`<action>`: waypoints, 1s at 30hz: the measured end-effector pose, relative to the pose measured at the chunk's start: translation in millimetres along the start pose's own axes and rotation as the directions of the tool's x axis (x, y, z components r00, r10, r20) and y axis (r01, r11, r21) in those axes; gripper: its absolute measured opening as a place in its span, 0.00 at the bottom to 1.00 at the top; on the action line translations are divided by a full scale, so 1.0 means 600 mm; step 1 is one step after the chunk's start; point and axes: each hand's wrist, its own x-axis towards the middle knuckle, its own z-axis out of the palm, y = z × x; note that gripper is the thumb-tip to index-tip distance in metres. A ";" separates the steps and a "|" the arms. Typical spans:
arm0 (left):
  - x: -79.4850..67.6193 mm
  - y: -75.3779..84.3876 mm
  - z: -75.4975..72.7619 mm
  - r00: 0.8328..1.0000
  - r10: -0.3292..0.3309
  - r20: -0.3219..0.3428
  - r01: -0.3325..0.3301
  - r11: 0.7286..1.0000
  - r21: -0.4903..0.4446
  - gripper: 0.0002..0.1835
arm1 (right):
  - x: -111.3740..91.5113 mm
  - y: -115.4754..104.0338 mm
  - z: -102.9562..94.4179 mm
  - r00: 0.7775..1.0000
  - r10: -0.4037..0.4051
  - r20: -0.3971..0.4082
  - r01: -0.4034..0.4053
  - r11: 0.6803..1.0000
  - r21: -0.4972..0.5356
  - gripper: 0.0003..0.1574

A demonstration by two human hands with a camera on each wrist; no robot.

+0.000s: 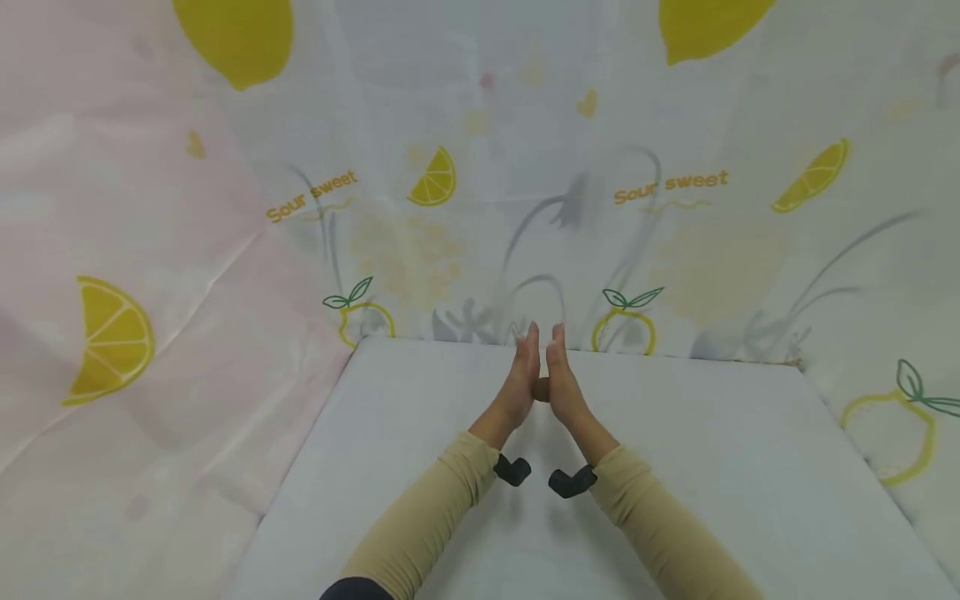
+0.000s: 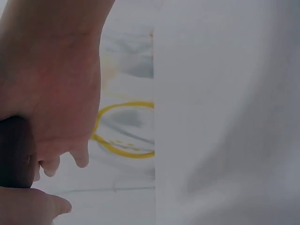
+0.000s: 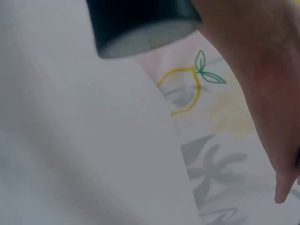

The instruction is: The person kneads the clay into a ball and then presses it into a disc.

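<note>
A small rounded brown object (image 1: 541, 389) sits between my two facing palms, above the white tabletop in the head view. My left hand (image 1: 520, 385) stands upright with straight fingers pointing forward and up, its palm against the object's left side. Opposite it, my right hand (image 1: 564, 385) presses from the right, its fingers likewise straight. The fingertips lean toward each other with a narrow gap. In the left wrist view the object (image 2: 16, 152) looks dark and is cut off by the frame's left edge. Its exact kind cannot be told.
The white tabletop (image 1: 420, 400) meets a backdrop cloth (image 1: 480, 250) printed with lemons and "Sour sweet" lettering behind and at both sides. Black wrist cameras (image 1: 572, 482) stick inward below the hands. Tan sleeves (image 1: 427, 517) cover both forearms.
</note>
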 end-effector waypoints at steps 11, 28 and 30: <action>0.011 -0.005 -0.011 0.989 -0.046 -0.141 0.059 0.994 0.089 0.56 | -0.037 -0.024 0.047 0.994 -0.096 0.042 0.095 0.995 0.022 0.39; -0.005 -0.021 0.005 0.989 -0.045 0.144 0.048 0.999 -0.015 0.49 | 0.020 -0.042 0.003 0.983 -0.166 -0.077 0.145 0.964 -0.221 0.45; -0.005 -0.020 0.009 0.984 -0.024 0.179 0.034 0.998 -0.054 0.47 | 0.026 -0.040 -0.006 0.985 -0.157 -0.077 0.136 0.965 -0.223 0.45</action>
